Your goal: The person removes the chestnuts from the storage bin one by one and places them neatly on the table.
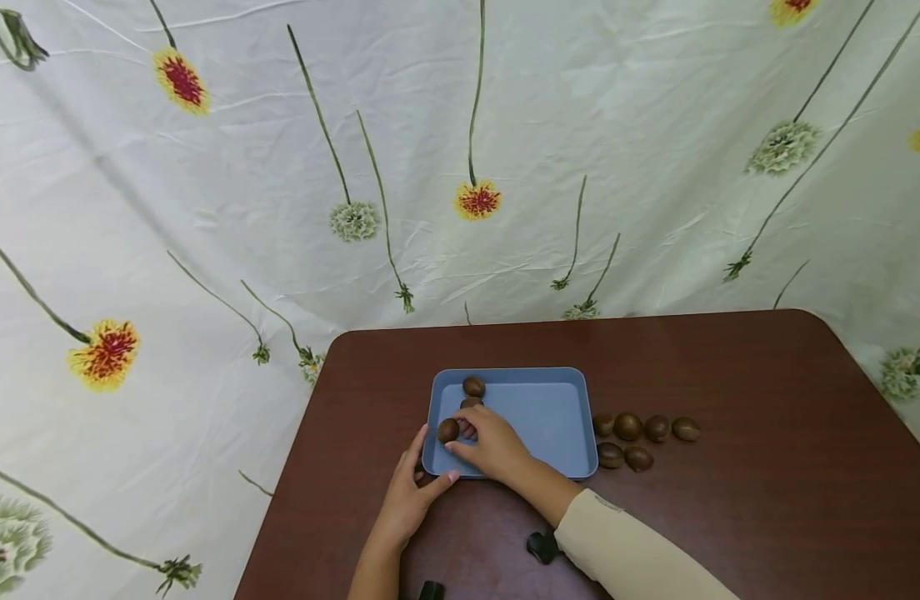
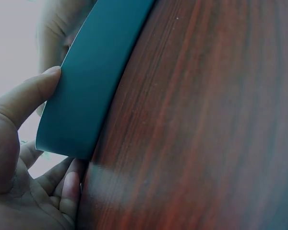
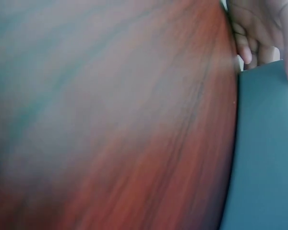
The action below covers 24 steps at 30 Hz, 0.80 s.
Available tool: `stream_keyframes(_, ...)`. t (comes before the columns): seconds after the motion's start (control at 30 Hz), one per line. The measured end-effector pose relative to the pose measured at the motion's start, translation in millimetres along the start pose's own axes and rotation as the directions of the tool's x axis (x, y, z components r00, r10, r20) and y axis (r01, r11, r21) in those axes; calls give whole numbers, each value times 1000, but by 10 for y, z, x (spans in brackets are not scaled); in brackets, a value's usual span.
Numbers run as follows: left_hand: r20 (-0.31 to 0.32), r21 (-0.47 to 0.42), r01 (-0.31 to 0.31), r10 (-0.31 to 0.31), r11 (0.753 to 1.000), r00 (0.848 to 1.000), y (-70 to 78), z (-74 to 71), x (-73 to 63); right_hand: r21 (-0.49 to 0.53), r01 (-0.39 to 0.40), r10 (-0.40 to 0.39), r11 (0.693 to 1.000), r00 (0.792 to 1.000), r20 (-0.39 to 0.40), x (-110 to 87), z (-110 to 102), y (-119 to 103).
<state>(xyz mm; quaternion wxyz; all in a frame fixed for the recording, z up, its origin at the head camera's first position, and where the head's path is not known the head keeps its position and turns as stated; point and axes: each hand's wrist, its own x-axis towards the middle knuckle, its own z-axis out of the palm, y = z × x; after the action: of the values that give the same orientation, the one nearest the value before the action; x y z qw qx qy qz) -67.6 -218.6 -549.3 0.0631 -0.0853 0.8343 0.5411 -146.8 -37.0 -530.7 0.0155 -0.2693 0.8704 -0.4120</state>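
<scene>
Flowered white cloth [image 1: 640, 125] spreads behind a brown table [image 1: 775, 400], and on that table sits a blue tray [image 1: 542, 417]. Your left hand [image 1: 413, 493] grips its near left corner — thumb on the near side, fingers round the left — likely to stop it sliding while the other hand works. Your right hand [image 1: 496, 443], reaching across in a pale sleeve [image 1: 632, 546], has a narrow pinch on one brown nut [image 1: 448, 430] over the tray's left part; whether it touches the bottom, you can't tell.

Now the count: one tray, nine nuts in sight. One is in your fingers; two more nuts [image 1: 473, 386] lie just beyond it in the tray, the nearer partly hidden by your hand. Six loose nuts [image 1: 628, 426] sit right of the tray — four in the far row, two in the near — probably placed for your right hand's easy reach.
</scene>
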Motion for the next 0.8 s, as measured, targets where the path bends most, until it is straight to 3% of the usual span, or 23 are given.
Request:
stream_keyframes(0.3,-13,8,-9,9,1000,1000,16,8,0,159,-29,51,987,989,-136,-183,-223,74)
stream_keyframes(0.5,-14,21,1,-1,1000,1000,12,18,9,249,-107,153,963,973,-174,-361,-407,119)
stream_keyframes(0.8,-4,21,20,-20,1000,1000,12,11,17,297,-126,205,946,945,-253,-691,-647,206)
